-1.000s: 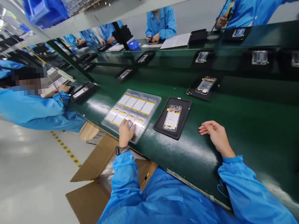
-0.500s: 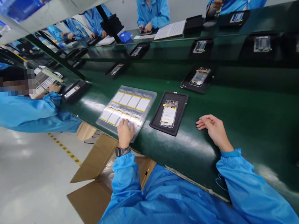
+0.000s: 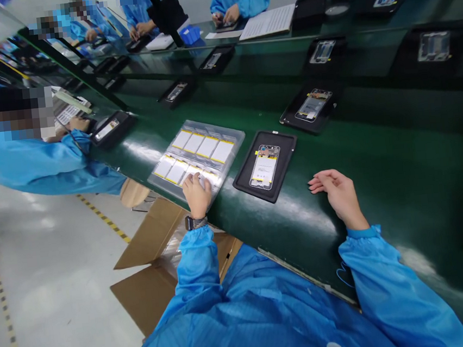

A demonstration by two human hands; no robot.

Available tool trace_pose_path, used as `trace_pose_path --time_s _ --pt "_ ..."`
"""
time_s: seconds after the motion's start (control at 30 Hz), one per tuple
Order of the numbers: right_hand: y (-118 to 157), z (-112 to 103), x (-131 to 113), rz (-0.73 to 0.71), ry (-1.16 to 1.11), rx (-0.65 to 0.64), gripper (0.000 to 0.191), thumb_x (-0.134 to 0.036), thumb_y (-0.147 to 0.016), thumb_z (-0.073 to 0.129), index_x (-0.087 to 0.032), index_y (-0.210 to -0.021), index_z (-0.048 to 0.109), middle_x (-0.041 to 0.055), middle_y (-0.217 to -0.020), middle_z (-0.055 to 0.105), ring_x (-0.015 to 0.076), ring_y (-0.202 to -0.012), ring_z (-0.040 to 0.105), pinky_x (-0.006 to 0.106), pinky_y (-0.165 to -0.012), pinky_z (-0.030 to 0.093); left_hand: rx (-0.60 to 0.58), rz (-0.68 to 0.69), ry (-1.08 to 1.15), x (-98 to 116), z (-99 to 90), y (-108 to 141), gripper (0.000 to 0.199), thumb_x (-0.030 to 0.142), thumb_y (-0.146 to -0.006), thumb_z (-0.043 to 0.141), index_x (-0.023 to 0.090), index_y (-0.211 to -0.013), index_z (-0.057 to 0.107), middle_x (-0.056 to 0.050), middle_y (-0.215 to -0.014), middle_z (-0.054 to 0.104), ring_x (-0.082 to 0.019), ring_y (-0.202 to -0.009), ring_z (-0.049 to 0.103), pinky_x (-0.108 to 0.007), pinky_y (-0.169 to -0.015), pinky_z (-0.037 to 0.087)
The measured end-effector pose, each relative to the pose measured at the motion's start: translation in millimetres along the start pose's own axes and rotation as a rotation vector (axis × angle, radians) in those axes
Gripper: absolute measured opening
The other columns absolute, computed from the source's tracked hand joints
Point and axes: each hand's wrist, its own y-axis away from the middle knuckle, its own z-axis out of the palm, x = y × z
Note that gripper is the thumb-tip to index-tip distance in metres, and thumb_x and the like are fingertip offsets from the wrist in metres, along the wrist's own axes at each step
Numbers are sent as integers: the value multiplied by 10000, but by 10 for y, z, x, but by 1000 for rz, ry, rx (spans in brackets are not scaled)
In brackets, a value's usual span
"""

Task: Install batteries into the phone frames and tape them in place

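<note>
The left hand (image 3: 197, 193) rests on the near edge of a clear tray (image 3: 236, 136) that lies at the near edge of the belt (image 3: 377, 159). Its fingers curl over the nearest pocket, touching a white film (image 3: 176, 171) there; whether they pinch one free I cannot tell. The right hand (image 3: 339, 193) lies loosely open on the bare belt, palm down, holding nothing, well apart from the tray.

The tray holds two rows of films with yellow edge strips: four in the far row, and three or four in the near row, the hand covering the last. They look thin, light and limp, likely to bend or crease, and slick against the plastic pocket. The yellow strip at the end looks like the place to take one, lifting by an edge with fingertips rather than pressing on the face.

Just right of the tray sits a black carrier (image 3: 243, 180) with one phone frame (image 3: 265, 166) in it, between the two hands. A second carrier (image 3: 289, 117) with a frame lies farther out on the belt, and about half a dozen more stand along the far lanes. Below the left arm an open carton (image 3: 144, 291) sits on the floor. One co-worker (image 3: 42, 164) in a blue gown works at the belt's left end; others sit along the far side.
</note>
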Motion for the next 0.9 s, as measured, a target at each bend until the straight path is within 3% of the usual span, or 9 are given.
trace_pose_path --time_s 0.67,0.9 --pt "-26 -37 27 61 86 38 542 -648 -646 832 -164 -858 713 104 -796 746 214 -644 703 322 -606 609 144 -20 71 16 64 80 362 275 -924 575 157 -1255 661 -181 -1337 606 -338 -1285 546 -488 -1092 450" --pt "-37 -57 92 -1 119 41 407 -632 -721 783 -239 -817 729 106 -805 743 282 -672 712 424 -575 634 154 -16 113 0 81 88 368 284 -925 581 150 -1256 670 -198 -1347 606 -354 -1288 549 -502 -1103 451"
